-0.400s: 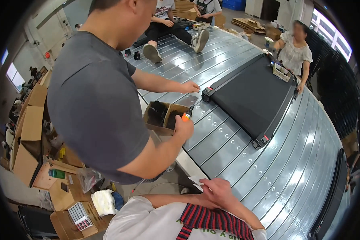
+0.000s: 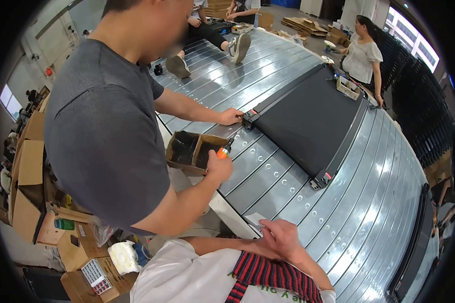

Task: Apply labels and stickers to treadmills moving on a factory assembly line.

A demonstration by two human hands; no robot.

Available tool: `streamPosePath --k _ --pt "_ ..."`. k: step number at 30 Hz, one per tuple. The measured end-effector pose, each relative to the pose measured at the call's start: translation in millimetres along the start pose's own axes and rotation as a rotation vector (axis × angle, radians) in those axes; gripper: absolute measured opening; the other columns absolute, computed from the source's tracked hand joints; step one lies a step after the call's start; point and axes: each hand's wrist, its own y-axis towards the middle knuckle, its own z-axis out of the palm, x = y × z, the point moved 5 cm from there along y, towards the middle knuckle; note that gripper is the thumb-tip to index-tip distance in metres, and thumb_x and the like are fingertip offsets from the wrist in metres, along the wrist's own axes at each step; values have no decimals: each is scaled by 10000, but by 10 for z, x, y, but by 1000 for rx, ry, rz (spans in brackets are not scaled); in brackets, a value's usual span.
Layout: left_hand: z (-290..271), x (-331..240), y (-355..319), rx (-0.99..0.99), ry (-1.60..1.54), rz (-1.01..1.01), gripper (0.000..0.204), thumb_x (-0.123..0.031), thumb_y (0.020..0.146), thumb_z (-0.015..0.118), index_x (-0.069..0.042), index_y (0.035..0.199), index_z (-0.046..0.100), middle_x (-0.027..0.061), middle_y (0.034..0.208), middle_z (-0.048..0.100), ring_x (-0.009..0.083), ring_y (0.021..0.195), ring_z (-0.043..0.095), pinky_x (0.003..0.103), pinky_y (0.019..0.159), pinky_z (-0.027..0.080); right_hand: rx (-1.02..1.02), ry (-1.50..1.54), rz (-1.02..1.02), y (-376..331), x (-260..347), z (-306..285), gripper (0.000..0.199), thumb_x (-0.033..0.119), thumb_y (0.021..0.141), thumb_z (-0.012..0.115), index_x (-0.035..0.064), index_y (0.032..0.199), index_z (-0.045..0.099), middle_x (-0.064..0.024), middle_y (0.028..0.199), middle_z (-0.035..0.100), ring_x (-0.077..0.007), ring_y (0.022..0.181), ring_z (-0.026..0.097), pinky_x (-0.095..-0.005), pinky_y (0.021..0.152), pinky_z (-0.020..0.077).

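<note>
My right hand (image 2: 282, 237) is closed in front of my body, its fingertips at the lower edge of a small white sheet (image 2: 255, 220) by the table's near edge. Behind it lies my left hand (image 2: 260, 247), its fingers mostly hidden by the right one. On the ribbed metal table (image 2: 247, 189) rests a long black panel (image 2: 308, 118) with dark corner blocks. Beside me, a co-worker in a grey shirt touches the panel's near left corner block (image 2: 249, 119) with one hand. The co-worker's other hand grips an orange and black screwdriver (image 2: 224, 151).
A divided cardboard box (image 2: 192, 151) holding dark parts stands at the table edge by the co-worker. At the panel's far end is a small tray (image 2: 348, 88), with a person in white behind it. Someone sits on the table's far side. Cartons (image 2: 86, 247) stand at left.
The co-worker's free hand has come down onto the corner block. The person in white has turned sideways. The white sheet reaches further over the table edge, and the whole view has shifted slightly.
</note>
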Motion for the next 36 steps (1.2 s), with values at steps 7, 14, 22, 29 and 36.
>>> streamPosePath --k 7,14,22,29,36 --pt "102 209 153 -76 72 -26 315 -183 837 504 -54 1120 456 134 1065 499 218 1002 467 329 856 362 -43 113 -35 -84 -222 -89 210 55 675 628 86 878 581 -60 543 483 -219 461 496 -326 408 386" --pt "170 486 245 -96 139 38 236 -166 814 513 -62 1026 511 128 988 524 241 935 497 333 795 395 -107 203 -44 -125 -461 -90 215 53 678 626 84 885 578 -54 541 480 -215 464 494 -321 418 394" --pt "6 -38 199 13 120 -188 250 -162 815 506 -20 1021 485 147 982 512 237 933 490 335 795 385 -128 260 -85 -191 -439 -113 215 54 679 627 79 887 574 -54 548 498 -218 469 499 -323 430 402" --pt "0 9 97 14 133 -52 268 -156 822 508 -1 1038 472 151 1009 506 218 957 481 322 820 378 -151 139 -33 -129 -203 -110 220 42 674 628 76 885 576 -57 546 499 -217 473 500 -316 433 399" --pt "-41 170 -36 19 175 168 228 -102 824 479 11 1022 479 157 1024 496 220 987 469 318 834 362 -211 15 16 35 -33 -74 204 12 651 639 64 844 598 -63 610 551 -221 539 540 -293 485 420"
